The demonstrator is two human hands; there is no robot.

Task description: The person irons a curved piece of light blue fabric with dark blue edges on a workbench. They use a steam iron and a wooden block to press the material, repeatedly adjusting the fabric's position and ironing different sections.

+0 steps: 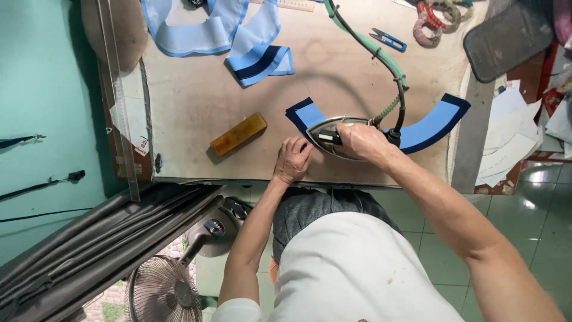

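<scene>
My right hand (pixel 360 140) is wrapped tight round the dark handle of the silver metal steam iron (pixel 333 138), whose pointed soleplate lies flat on the curved collar piece of light blue cloth with a navy border (pixel 432 122). My left hand (pixel 292 160) lies just beside the iron's nose, fingers loosely curled and pressing down at the near end of that collar piece, close to the front edge of the worn beige padded pressing board (pixel 196 101); it grips nothing that I can see. I judge the iron heavy and hot along its plate, so the handle is the only place to hold it. The cloth looks light, thin and limp, likely to slide or crease unless pinned flat by the fingertips at its edge. A green hose and dark cord (pixel 369 45) rise from the iron's heel and run away across the board. To the left of my left hand lies an amber rectangular block (pixel 238 133). Farther off are more light blue and navy cloth pieces (pixel 250 42), and small blue-handled thread snips (pixel 387 39) near the hose
</scene>
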